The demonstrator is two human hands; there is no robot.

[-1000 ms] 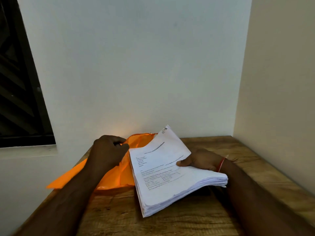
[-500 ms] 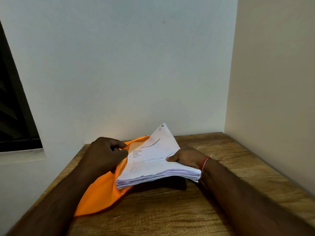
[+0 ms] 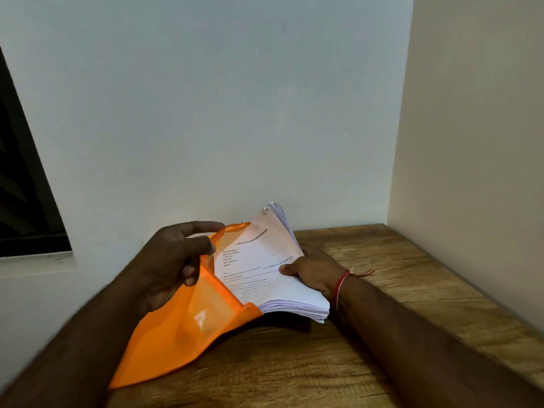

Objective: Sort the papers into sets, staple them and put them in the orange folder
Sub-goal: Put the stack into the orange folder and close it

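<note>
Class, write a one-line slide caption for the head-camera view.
Left hand holds open the orange folder while the right hand grips a thick paper stack, one edge tucked inside.

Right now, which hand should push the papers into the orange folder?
Probably the right hand: it grips the paper stack, whose left edge meets the orange folder at its mouth. The left hand is busy holding that mouth open.

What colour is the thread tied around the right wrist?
Red; the wrist thread shows best in head view.
</note>
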